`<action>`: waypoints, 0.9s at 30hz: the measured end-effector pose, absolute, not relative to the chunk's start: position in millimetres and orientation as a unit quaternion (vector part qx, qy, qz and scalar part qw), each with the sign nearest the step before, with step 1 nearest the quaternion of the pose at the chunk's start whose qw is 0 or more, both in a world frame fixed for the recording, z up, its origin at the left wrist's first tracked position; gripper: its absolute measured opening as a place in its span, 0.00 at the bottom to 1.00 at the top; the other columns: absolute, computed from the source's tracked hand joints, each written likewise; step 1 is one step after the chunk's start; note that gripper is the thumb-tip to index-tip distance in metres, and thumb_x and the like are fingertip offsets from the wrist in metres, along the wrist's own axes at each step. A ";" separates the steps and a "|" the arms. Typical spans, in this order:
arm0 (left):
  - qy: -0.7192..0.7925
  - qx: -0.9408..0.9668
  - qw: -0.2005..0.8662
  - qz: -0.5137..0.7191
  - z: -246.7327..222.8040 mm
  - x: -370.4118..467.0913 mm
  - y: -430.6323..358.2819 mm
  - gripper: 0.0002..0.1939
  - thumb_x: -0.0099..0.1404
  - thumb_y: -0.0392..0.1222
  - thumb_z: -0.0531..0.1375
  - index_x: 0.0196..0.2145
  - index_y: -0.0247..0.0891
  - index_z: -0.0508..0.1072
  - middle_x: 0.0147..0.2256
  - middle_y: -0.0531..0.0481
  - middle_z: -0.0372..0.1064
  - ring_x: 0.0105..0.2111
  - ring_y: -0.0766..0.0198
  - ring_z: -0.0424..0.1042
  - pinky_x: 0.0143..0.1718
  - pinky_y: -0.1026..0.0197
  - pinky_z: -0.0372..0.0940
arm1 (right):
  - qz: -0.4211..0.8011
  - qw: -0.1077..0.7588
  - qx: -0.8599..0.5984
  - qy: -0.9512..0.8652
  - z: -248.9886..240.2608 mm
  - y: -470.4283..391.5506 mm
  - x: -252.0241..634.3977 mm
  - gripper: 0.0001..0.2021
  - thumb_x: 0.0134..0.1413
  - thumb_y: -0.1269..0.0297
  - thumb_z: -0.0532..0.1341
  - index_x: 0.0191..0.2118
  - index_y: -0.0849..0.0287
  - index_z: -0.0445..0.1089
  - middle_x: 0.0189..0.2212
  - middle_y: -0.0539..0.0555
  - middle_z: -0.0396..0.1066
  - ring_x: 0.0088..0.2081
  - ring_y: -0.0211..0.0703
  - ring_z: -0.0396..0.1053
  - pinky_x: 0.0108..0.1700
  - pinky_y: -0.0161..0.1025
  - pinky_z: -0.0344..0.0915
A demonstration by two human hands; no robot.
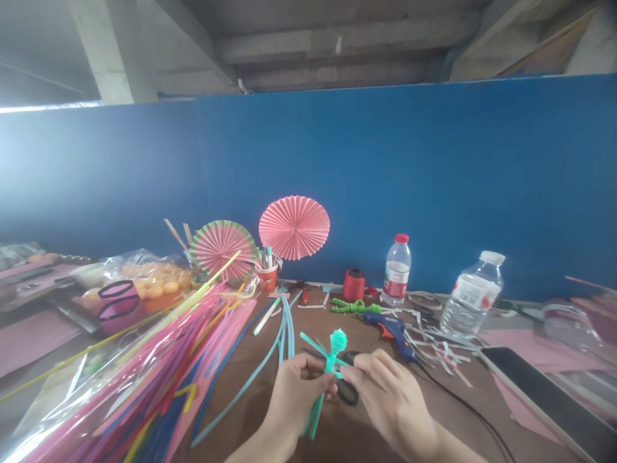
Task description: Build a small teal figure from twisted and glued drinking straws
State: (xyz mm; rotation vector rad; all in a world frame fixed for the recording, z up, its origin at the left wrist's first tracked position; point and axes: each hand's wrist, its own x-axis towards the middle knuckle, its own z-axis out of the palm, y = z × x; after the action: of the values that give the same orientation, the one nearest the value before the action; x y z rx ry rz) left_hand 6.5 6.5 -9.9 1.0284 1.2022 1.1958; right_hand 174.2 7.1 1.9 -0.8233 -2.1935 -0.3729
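A small teal pipe-cleaner figure (338, 341) is held up in front of me, with a round coiled head, thin arms and two legs hanging down. My left hand (295, 395) is closed on its body from the left, thumb and fingers pinching it. From the right, my right hand (393, 395) pinches at the arm on that side with its fingertips. Behind the figure lie black-handled scissors (348, 392), partly hidden by the hands. Light blue pipe cleaners (284, 328) lie on the brown table just beyond my left hand.
Bundled coloured pipe cleaners (164, 360) in clear plastic fill the left. Beyond stand pink paper fans (294, 228), a pen cup (267, 279) and bottles (397, 273). A blue glue gun (393, 329) trails its cord near my right hand. A phone (544, 392) lies far right.
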 end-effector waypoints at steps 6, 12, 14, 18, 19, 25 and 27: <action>0.561 0.541 0.461 0.425 -11.0 8.2 2.0 0.04 0.45 0.36 0.60 0.19 0.35 0.67 0.15 0.53 0.68 0.17 0.67 0.64 0.20 0.66 0.55 | -0.061 0.342 -0.317 -0.883 25.6 11.1 175.0 0.10 0.57 0.70 0.51 0.31 0.57 0.69 0.27 0.52 0.64 0.30 0.38 0.58 0.32 0.34 0.55; 0.569 0.671 0.353 0.318 -16.0 3.8 -7.7 0.04 0.45 0.40 0.61 0.21 0.36 0.72 0.18 0.55 0.67 0.20 0.66 0.63 0.21 0.66 0.52 | -0.014 0.275 -0.305 -0.912 33.5 10.5 175.3 0.10 0.51 0.74 0.53 0.24 0.58 0.67 0.28 0.51 0.63 0.30 0.38 0.56 0.31 0.35 0.53; 0.548 0.707 0.333 0.300 -14.8 3.1 -9.9 0.05 0.46 0.40 0.61 0.21 0.37 0.73 0.19 0.55 0.67 0.21 0.66 0.63 0.22 0.66 0.52 | -0.004 0.259 -0.311 -0.915 36.3 7.6 173.9 0.09 0.48 0.76 0.55 0.22 0.58 0.67 0.30 0.50 0.62 0.31 0.38 0.56 0.32 0.36 0.53; 0.511 0.707 0.373 0.316 -6.9 4.7 -11.4 0.02 0.45 0.36 0.62 0.20 0.36 0.73 0.19 0.55 0.68 0.22 0.66 0.63 0.23 0.66 0.52 | 0.059 0.272 -0.347 -0.896 49.6 0.4 172.7 0.07 0.46 0.74 0.57 0.26 0.56 0.69 0.32 0.51 0.62 0.35 0.41 0.58 0.37 0.40 0.55; 0.498 0.689 0.414 0.325 -4.6 5.6 -11.1 0.01 0.45 0.35 0.62 0.20 0.35 0.73 0.19 0.55 0.67 0.21 0.67 0.63 0.23 0.66 0.53 | 0.102 0.295 -0.358 -0.880 53.5 0.3 174.0 0.07 0.47 0.73 0.58 0.31 0.54 0.70 0.33 0.51 0.62 0.36 0.41 0.59 0.38 0.40 0.56; 0.400 0.512 0.649 0.396 3.9 11.2 -8.8 0.05 0.43 0.32 0.63 0.17 0.34 0.69 0.16 0.52 0.69 0.17 0.67 0.65 0.21 0.66 0.57 | 0.388 0.439 -0.420 -0.693 52.0 26.8 193.3 0.10 0.53 0.64 0.52 0.36 0.59 0.69 0.26 0.51 0.66 0.28 0.37 0.63 0.31 0.35 0.61; 0.376 0.449 0.692 0.423 5.8 12.2 -9.2 0.07 0.41 0.31 0.63 0.17 0.35 0.67 0.15 0.52 0.69 0.16 0.66 0.66 0.20 0.65 0.58 | 0.459 0.384 -0.399 -0.695 40.2 35.2 195.0 0.07 0.45 0.66 0.59 0.31 0.61 0.72 0.26 0.51 0.69 0.29 0.39 0.65 0.33 0.36 0.61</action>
State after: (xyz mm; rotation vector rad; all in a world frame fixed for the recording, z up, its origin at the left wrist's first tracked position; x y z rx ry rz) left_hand 12.2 -9.2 5.8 1.0028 0.8395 0.9447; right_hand 195.0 35.2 40.2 -1.0166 -1.7717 1.1698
